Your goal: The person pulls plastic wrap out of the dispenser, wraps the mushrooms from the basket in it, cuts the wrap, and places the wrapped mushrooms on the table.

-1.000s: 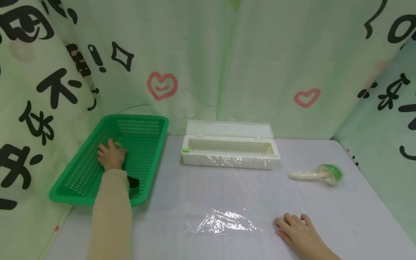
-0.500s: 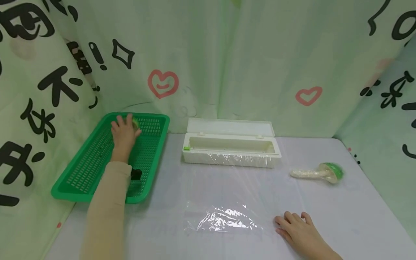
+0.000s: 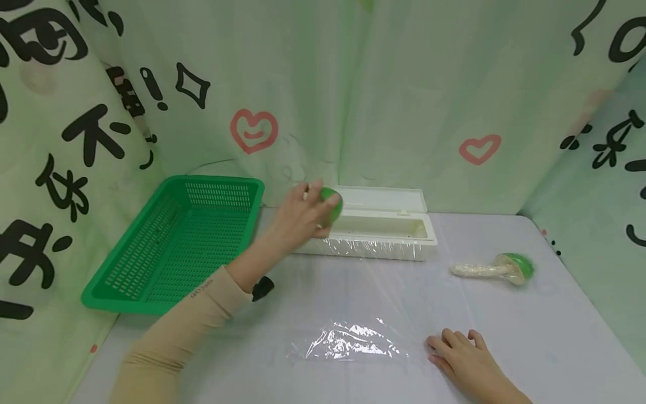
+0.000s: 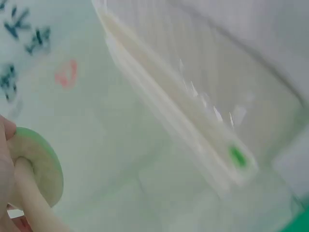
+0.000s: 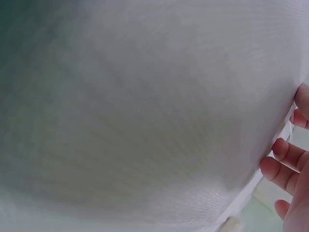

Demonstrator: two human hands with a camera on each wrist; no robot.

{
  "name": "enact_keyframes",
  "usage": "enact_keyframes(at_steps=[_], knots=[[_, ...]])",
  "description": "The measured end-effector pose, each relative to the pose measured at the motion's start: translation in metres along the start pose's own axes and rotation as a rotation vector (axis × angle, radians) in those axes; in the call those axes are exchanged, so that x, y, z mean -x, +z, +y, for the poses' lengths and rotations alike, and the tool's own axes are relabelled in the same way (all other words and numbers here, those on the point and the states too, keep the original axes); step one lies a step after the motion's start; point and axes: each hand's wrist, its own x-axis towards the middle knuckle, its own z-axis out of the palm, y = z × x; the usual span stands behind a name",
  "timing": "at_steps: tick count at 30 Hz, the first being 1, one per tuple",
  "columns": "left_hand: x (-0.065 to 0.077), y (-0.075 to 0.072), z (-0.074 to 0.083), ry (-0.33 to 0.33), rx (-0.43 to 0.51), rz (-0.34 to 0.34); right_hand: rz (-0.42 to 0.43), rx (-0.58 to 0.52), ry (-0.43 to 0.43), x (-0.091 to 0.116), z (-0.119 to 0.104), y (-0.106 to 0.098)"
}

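A pale green curtain (image 3: 414, 101), printed with black characters and red hearts, hangs around the back and sides of a table (image 3: 555, 348) covered in white. On the table's left stands a green slotted plastic basket (image 3: 202, 235), its near edge partly hidden by an arm in a beige sleeve (image 3: 202, 306). At the back, right of the basket and apart from it, sits a long white cling film dispenser (image 3: 373, 215) with its lid tipped back against the curtain side. Clear cling film (image 3: 353, 342) runs from the dispenser's front onto the table (glare picks out its creases nearest the person). The two hands are well apart. The left hand (image 3: 298, 216) is raised and grips a toy mushroom (image 3: 331, 203) by its green cap, covering the dispenser's left end in the head view; the left wrist view shows the pale cap underside and stem. The right hand (image 3: 466, 362) rests on the table just beside the film, fingers loosely bent; whether they touch its edge I cannot tell. Beyond that hand, a film-wrapped mushroom (image 3: 479, 271) lies on its side, green cap to the right. A small green slider (image 4: 237, 156) marks one end of the dispenser.
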Motion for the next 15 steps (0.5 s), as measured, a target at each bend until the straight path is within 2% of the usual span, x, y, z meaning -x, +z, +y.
enact_keyframes(at_steps=[2,5,8,11,15], knots=[[-0.004,-0.002,0.03,0.072,0.027,-0.002,-0.022,-0.007,0.013,0.001,0.0,0.0],[-0.006,-0.007,0.073,0.175,0.078,-0.045,-0.033,-0.007,0.018,0.001,0.0,0.001],[-0.005,-0.007,0.111,0.244,0.134,-0.077,-0.037,-0.006,0.022,0.001,0.001,0.003],[-0.004,-0.005,0.139,0.289,0.155,-0.097,-0.037,-0.009,0.025,0.0,0.001,0.004],[-0.002,0.001,0.166,0.327,0.147,-0.108,-0.016,-0.011,0.023,0.0,0.0,0.003]])
